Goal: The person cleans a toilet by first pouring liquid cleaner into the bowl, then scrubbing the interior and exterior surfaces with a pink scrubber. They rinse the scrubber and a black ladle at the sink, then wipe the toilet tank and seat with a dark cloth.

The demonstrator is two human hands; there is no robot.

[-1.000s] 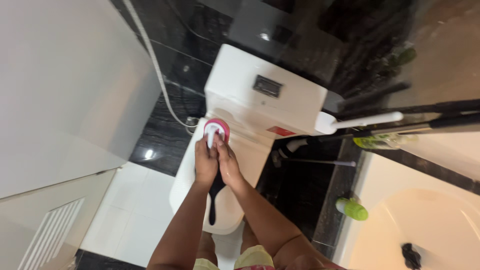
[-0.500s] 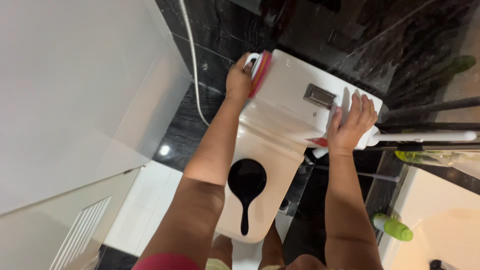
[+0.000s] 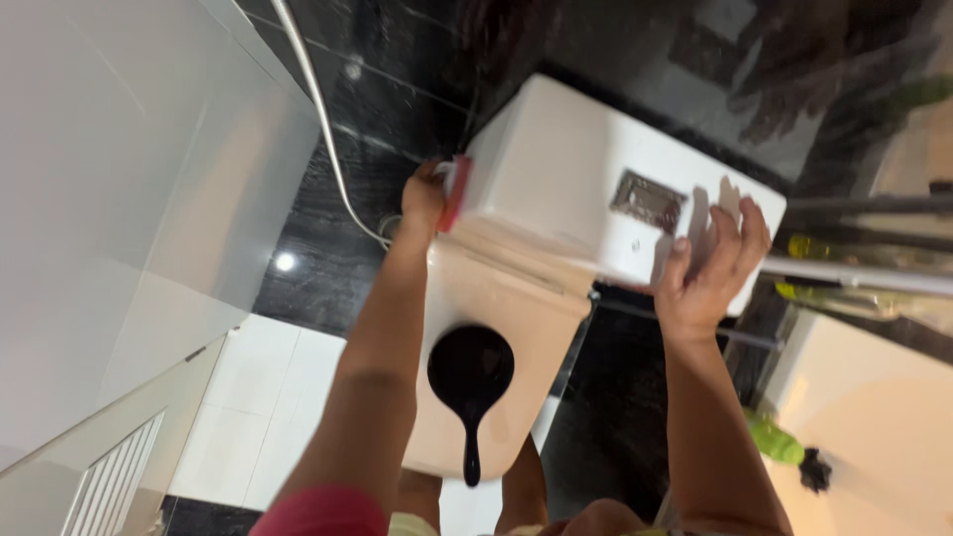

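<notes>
Against the tank's (image 3: 556, 179) side, left-hand fingers (image 3: 425, 189) hold a pink scrubber (image 3: 455, 191).

Your left hand (image 3: 422, 203) presses a scrubber (image 3: 456, 191) against the left side of the toilet tank (image 3: 566, 189), and your right hand (image 3: 710, 273) rests on its right end. Before the tank, a paddle-shaped tool (image 3: 470, 377) lies on the closed toilet lid (image 3: 516, 308). A hose (image 3: 323, 119) hangs left of the tank, and a bottle (image 3: 774, 440) lies at the right.

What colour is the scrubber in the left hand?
Pink with a white handle; the scrubber, pressed by the left hand against the tank, shows in the head view.
</notes>
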